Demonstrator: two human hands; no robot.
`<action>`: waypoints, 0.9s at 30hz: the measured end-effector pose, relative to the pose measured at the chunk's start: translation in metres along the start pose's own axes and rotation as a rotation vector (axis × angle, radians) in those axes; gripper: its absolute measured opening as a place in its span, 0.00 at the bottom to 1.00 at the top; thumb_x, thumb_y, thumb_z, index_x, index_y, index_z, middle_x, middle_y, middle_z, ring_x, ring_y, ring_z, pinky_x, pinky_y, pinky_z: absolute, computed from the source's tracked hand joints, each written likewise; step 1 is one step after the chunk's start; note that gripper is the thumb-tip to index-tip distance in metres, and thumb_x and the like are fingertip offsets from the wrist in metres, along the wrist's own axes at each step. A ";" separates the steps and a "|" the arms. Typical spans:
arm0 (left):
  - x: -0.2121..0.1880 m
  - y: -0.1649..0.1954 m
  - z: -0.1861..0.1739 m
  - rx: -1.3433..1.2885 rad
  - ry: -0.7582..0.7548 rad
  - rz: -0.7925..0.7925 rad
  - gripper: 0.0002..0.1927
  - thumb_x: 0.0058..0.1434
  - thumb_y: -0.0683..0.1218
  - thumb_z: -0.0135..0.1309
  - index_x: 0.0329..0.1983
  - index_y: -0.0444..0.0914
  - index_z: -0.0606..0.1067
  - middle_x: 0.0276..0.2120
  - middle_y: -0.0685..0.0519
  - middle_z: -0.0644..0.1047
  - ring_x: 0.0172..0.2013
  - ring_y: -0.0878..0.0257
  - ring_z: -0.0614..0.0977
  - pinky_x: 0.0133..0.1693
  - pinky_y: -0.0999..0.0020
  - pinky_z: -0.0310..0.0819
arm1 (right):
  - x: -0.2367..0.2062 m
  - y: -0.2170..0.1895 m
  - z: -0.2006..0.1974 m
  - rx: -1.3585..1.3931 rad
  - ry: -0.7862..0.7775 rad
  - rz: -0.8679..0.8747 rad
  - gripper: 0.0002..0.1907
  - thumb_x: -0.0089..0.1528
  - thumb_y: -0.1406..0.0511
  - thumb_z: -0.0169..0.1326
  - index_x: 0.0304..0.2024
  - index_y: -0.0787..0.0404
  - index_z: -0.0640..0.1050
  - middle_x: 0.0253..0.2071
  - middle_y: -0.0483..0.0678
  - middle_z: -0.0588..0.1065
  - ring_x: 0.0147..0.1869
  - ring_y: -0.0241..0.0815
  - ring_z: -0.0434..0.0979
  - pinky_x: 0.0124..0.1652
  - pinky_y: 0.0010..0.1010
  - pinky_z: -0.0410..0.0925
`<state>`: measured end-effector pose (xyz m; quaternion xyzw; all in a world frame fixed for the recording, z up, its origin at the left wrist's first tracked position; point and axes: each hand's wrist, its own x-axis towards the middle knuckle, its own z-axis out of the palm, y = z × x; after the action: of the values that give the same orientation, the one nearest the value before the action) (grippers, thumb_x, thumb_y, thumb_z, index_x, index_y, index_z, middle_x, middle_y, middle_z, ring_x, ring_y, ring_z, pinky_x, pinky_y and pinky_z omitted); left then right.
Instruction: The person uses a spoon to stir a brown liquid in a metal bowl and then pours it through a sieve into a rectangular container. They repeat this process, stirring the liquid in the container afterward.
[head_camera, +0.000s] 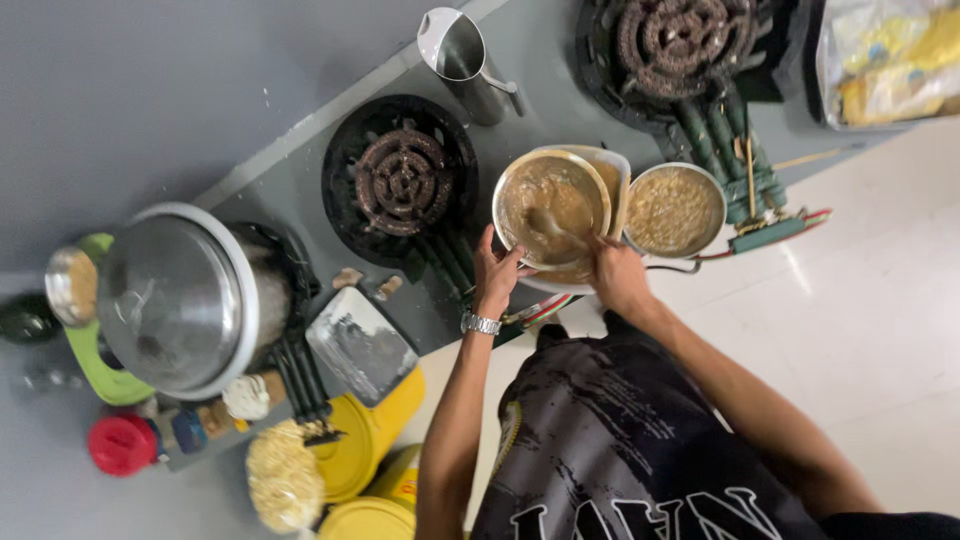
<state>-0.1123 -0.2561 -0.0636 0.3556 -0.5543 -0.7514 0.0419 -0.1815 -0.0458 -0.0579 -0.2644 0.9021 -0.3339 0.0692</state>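
Steel bowl (551, 208) of brown mash, gripped at its near rim by left hand (495, 275).
Right hand (617, 275) just beside it, fingers closed on spoon (556, 229) dipping in; second bowl (675, 210) beyond right hand.

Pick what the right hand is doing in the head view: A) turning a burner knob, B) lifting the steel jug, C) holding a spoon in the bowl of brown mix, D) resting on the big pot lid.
C: the right hand holds a spoon dipped in the brown mix in the bowl, which the left hand steadies at its rim; the steel jug stands untouched behind.
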 end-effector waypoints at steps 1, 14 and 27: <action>0.001 0.001 -0.003 -0.035 0.004 -0.028 0.41 0.63 0.34 0.54 0.75 0.41 0.49 0.57 0.41 0.72 0.46 0.51 0.83 0.36 0.53 0.88 | -0.008 -0.002 0.001 -0.053 -0.036 0.032 0.13 0.60 0.69 0.52 0.47 0.65 0.77 0.43 0.61 0.78 0.37 0.64 0.79 0.38 0.52 0.72; -0.001 -0.001 -0.023 0.028 -0.098 -0.094 0.42 0.64 0.34 0.52 0.77 0.39 0.46 0.48 0.40 0.76 0.42 0.53 0.82 0.38 0.53 0.88 | -0.014 -0.023 0.032 -0.101 0.012 -0.070 0.33 0.49 0.66 0.55 0.58 0.68 0.72 0.47 0.63 0.78 0.35 0.62 0.82 0.34 0.48 0.75; -0.016 -0.026 -0.028 -0.017 -0.054 -0.056 0.41 0.66 0.34 0.52 0.78 0.37 0.48 0.47 0.38 0.77 0.41 0.53 0.82 0.39 0.55 0.88 | 0.010 -0.004 0.037 -0.127 -0.037 -0.115 0.21 0.55 0.67 0.56 0.52 0.63 0.78 0.44 0.62 0.80 0.38 0.58 0.83 0.40 0.44 0.76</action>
<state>-0.0751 -0.2615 -0.0814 0.3502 -0.5387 -0.7662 0.0087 -0.1770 -0.0738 -0.0831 -0.3258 0.9034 -0.2745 0.0495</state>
